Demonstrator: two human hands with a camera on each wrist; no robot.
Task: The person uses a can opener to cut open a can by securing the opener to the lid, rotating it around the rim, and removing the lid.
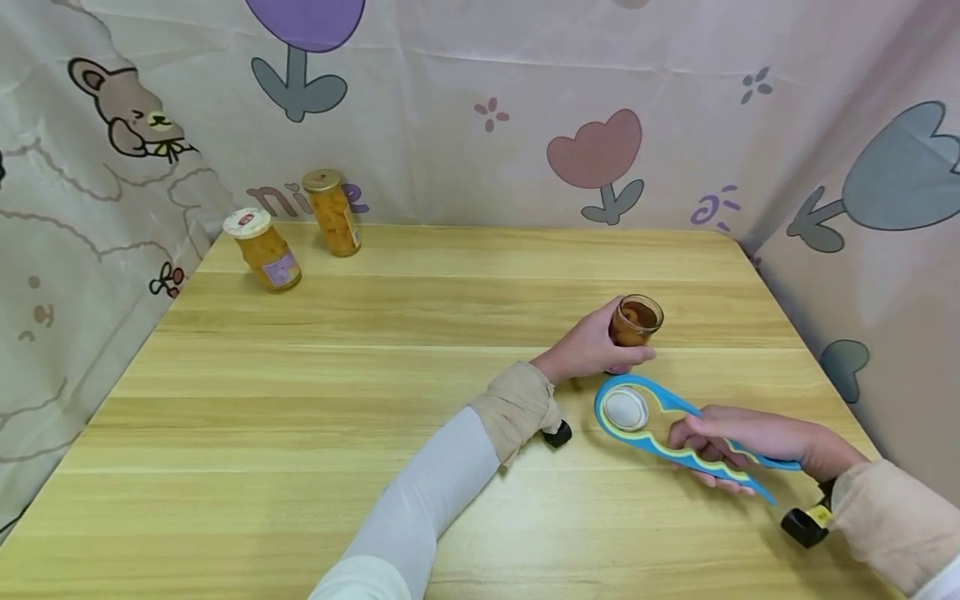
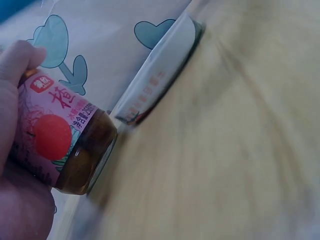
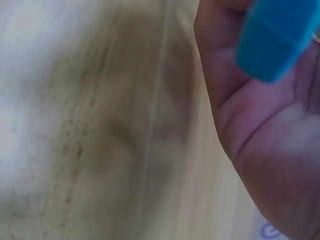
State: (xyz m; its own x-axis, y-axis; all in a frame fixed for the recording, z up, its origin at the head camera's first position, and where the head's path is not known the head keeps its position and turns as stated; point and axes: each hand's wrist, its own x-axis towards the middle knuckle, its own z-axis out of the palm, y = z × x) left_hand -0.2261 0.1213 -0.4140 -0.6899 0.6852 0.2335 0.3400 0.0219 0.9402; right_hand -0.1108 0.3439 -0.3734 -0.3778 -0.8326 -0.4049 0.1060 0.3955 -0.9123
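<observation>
My left hand (image 1: 592, 346) grips an open glass jar (image 1: 636, 321) of brown contents round its side. The pink label shows on the jar (image 2: 55, 125) in the left wrist view; I cannot tell whether its base touches the table. Nearer to me, my right hand (image 1: 738, 437) holds a blue and yellow jar opener (image 1: 651, 389) by its handles. A white lid (image 1: 626, 409) appears inside the opener's loop in the head view. Seen from the left wrist, the lid (image 2: 157, 75) seems to rest on the table. One blue handle end crosses the right palm (image 3: 265, 110).
Two closed jars of orange-yellow contents stand at the table's back left: a white-lidded jar (image 1: 270, 254) and a gold-lidded jar (image 1: 333, 217). Printed cloth (image 1: 450, 150) hangs behind and beside the wooden table (image 1: 300, 450). Each wrist carries a small black camera.
</observation>
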